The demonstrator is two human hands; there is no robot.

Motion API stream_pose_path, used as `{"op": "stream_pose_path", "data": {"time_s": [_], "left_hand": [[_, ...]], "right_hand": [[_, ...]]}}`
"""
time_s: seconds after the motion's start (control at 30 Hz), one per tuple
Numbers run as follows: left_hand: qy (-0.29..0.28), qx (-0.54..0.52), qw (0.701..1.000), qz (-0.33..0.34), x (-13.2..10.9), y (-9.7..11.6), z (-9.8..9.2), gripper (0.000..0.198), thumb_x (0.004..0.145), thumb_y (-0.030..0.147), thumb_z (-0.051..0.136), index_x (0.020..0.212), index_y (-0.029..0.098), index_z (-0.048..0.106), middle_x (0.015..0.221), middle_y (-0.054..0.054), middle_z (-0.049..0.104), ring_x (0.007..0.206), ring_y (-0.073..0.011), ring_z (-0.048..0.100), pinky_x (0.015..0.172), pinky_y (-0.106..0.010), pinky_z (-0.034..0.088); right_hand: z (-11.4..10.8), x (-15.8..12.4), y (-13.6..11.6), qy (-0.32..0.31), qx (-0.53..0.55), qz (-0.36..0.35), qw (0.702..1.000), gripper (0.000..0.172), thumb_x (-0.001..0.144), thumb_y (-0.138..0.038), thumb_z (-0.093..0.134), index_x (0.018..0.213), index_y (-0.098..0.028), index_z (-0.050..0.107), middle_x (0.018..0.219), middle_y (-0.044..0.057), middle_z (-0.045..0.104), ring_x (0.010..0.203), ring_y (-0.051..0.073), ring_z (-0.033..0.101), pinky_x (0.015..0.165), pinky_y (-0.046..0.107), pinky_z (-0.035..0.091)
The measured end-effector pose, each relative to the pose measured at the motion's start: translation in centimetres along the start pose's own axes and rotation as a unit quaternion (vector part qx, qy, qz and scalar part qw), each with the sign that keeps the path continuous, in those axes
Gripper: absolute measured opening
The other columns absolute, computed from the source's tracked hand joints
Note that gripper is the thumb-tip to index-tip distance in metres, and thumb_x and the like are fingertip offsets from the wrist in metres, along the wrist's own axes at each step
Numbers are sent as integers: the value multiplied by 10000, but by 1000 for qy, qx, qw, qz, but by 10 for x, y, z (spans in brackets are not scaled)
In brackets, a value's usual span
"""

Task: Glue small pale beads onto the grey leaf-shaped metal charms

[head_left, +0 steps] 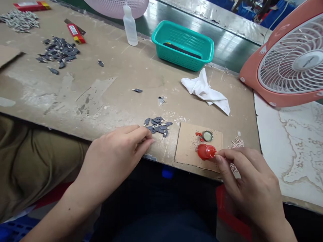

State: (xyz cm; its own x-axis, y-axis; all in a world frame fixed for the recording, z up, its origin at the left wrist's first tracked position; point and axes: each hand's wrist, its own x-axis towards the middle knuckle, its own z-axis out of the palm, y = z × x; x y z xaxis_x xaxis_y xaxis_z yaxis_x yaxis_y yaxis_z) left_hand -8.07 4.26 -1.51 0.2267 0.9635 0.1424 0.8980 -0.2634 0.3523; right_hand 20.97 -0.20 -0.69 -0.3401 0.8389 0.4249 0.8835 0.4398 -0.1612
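My left hand [119,148] rests at the table's front edge, thumb and forefinger pressed together beside a small pile of dark grey, leaf-shaped pieces [158,127] with pale tips. Whatever is in that pinch is hidden. On the right, my right hand [249,178] pinches with its fingertips at the edge of a small red glossy cap or dish [202,152]; I cannot make out what they hold. The red item sits on a cardboard square [185,144]. Just behind it lie a crimped bottle cap [208,136] and a few red bits [199,134]. Tiny pale beads [238,143] are scattered beyond the right fingers.
A larger heap of grey pieces [62,50] and a pile of whitish pieces [20,20] lie far left, near a red-yellow box [74,33]. Behind are a squeeze bottle [130,28], a green basket [183,60], a white cloth [202,87] and a pink fan [272,67].
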Motion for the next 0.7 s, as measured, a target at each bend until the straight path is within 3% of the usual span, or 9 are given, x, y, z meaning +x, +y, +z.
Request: {"op": "stream_pose_path", "data": {"time_s": [0.2, 0.33, 0.43, 0.57, 0.63, 0.7], "left_hand": [[-9, -108, 994, -31, 3, -12, 0, 29, 878, 246, 707, 895, 267, 698, 758, 35, 740, 667, -186, 692, 603, -286, 466], [-2, -228, 971, -67, -3, -14, 0, 135, 886, 287, 741, 1018, 258, 740, 819, 27, 762, 674, -153, 689, 667, -254, 545], [16, -310, 947, -86, -8, -10, -1, 279, 896, 284, 748, 1174, 272, 754, 856, 14, 766, 713, -151, 698, 652, -231, 559], [-9, -422, 902, -87, -12, 5, 0, 199, 895, 278, 771, 1090, 292, 808, 1001, -11, 798, 873, -173, 738, 726, -212, 587], [-54, -509, 855, -90, -13, 15, 2, 114, 895, 247, 773, 988, 292, 821, 954, 2, 801, 837, -149, 735, 727, -184, 584], [-104, -592, 792, -108, -13, 27, 5, 77, 899, 221, 771, 926, 280, 812, 819, 19, 772, 713, -102, 691, 660, -142, 554]], "right_hand": [[-2, 4, 1, -16, -25, -24, 999, 36, 975, -194, 640, 1009, -186, 628, 923, 66, 665, 837, 201, 592, 751, 341, 464], [-3, 5, 1, -28, -33, -42, 998, 40, 959, -188, 655, 990, -182, 630, 885, 69, 675, 801, 208, 591, 721, 356, 463], [-5, 5, -1, -13, -22, -17, 1000, 61, 954, -190, 658, 1007, -213, 639, 893, 52, 683, 813, 205, 613, 743, 356, 483], [-10, 1, -9, 61, 78, 118, 988, 35, 932, -223, 691, 951, -246, 673, 845, 15, 658, 724, 167, 601, 698, 337, 485], [-12, -2, -14, 83, 171, 226, 955, 39, 930, -277, 700, 907, -249, 685, 817, 9, 639, 670, 157, 582, 630, 327, 472], [-12, -4, -19, 108, 274, 316, 902, 86, 937, -318, 691, 894, -243, 692, 807, 13, 627, 657, 155, 579, 587, 313, 464]]}}
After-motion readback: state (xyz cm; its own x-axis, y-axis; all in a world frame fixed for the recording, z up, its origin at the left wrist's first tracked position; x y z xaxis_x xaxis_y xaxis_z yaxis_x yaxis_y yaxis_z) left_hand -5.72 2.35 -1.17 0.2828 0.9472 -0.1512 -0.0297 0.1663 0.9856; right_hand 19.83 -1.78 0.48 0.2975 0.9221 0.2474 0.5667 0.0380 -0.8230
